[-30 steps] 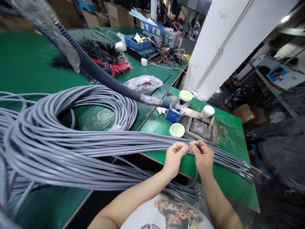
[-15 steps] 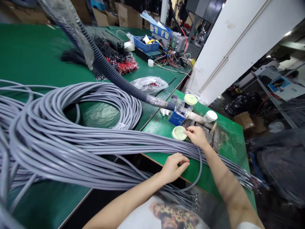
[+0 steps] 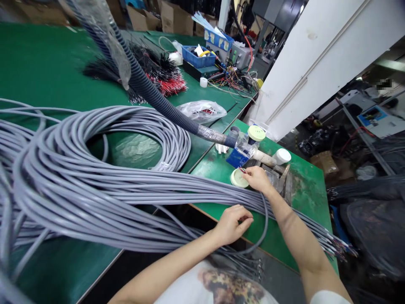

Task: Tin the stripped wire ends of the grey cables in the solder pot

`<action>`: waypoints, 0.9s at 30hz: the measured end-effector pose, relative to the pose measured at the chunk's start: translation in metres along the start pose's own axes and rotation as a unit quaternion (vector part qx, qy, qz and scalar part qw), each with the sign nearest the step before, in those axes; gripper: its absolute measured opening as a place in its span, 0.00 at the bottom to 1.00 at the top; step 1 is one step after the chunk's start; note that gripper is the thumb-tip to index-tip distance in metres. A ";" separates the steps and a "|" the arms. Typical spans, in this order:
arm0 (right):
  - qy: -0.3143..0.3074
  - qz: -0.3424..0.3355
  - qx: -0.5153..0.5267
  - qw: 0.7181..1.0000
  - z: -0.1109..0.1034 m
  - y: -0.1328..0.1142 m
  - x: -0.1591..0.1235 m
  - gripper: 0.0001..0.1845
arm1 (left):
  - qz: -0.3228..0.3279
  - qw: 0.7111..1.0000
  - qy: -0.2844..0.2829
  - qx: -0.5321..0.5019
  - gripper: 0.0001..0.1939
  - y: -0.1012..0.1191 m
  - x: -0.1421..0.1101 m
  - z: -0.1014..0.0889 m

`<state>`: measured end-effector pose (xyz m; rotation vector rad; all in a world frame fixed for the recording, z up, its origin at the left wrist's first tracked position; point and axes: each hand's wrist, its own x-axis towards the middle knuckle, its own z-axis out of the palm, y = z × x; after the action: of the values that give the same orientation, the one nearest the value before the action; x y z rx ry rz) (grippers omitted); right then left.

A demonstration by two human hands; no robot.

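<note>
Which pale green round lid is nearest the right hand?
The flat pale green round lid lying on the green workbench beside the right hand; the other pale green lid sits farther away, atop a dark jar.

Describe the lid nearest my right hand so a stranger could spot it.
At the small green bench by the white pillar, the lid lies flat just past the right hand's fingertips. It's pale green, nearer than the matching lid and white cap beyond it.

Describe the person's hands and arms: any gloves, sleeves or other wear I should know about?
The left hand and right hand are bare, with no gloves. The left forearm and right forearm are uncovered. A short white sleeve belongs to a white T-shirt with a brown and gold print.
</note>
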<state>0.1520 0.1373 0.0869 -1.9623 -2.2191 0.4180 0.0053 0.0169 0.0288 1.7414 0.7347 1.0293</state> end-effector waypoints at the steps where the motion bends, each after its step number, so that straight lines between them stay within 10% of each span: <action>1: 0.001 -0.002 0.001 1.000 -0.001 0.000 0.000 0.15 | 0.001 1.000 -0.001 0.000 0.08 0.000 0.000 0.000; 12: 0.087 0.064 0.018 0.994 -0.047 0.076 -0.034 0.22 | -0.008 1.000 0.012 -0.007 0.07 0.000 0.000 -0.001; 27: 0.122 0.165 0.015 0.979 -0.020 0.136 -0.033 0.20 | -0.015 1.000 -0.007 0.010 0.09 -0.002 -0.001 0.001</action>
<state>0.2910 0.1207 0.0673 -2.2356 -1.7359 0.2303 0.0052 0.0163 0.0269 1.7465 0.7631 0.9921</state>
